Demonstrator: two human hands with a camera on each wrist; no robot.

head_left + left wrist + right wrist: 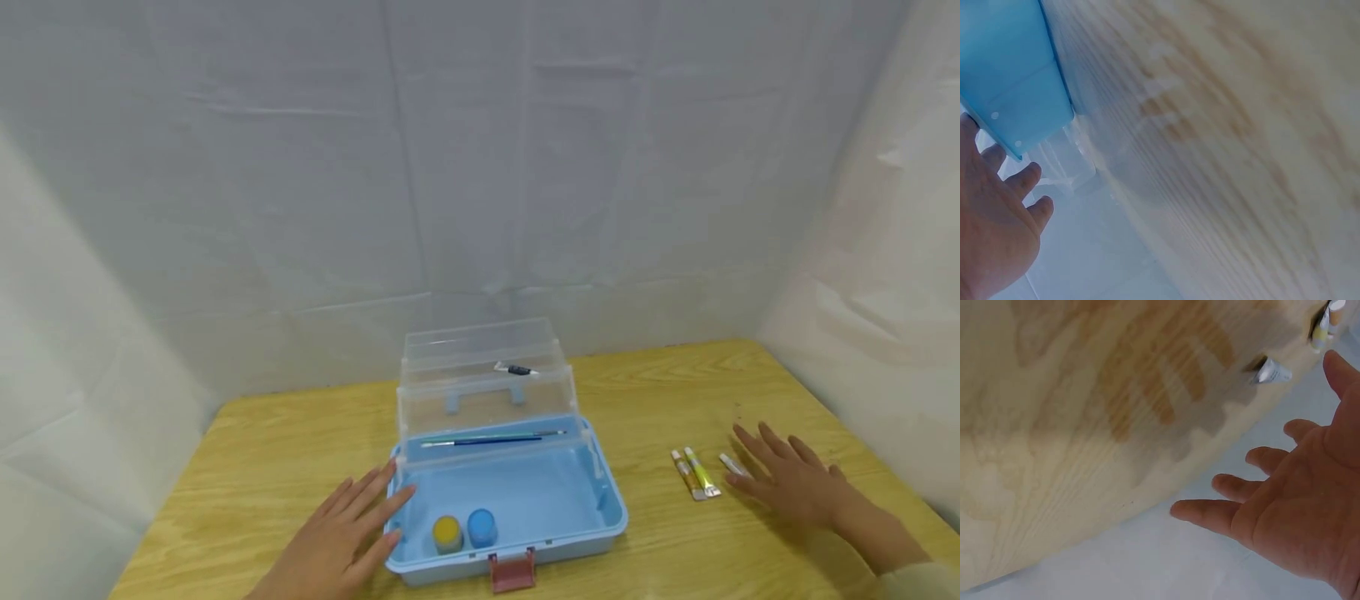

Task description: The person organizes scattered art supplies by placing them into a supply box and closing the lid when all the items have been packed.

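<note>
A light blue plastic box [615, 508] stands on the wooden table with its clear lid [480, 367] raised. A yellow paint jar [447, 532] and a blue paint jar [482, 526] sit at its front left. Two thin brushes [487, 439] lie across its back ledge. My left hand [345, 533] is open, fingers straight against the box's left wall; the left wrist view shows this hand [997, 212] beside the blue box [1010, 81]. My right hand [787, 475] is spread flat, touching a white tube [731, 464]. The right wrist view shows that hand [1291, 494] near the tube [1272, 372].
Two more paint tubes [687, 475] [702, 472] lie side by side left of the white one. A small dark-capped tube [516, 369] rests in the clear lid part. A reddish latch [513, 571] hangs at the box front. White cloth walls surround the table.
</note>
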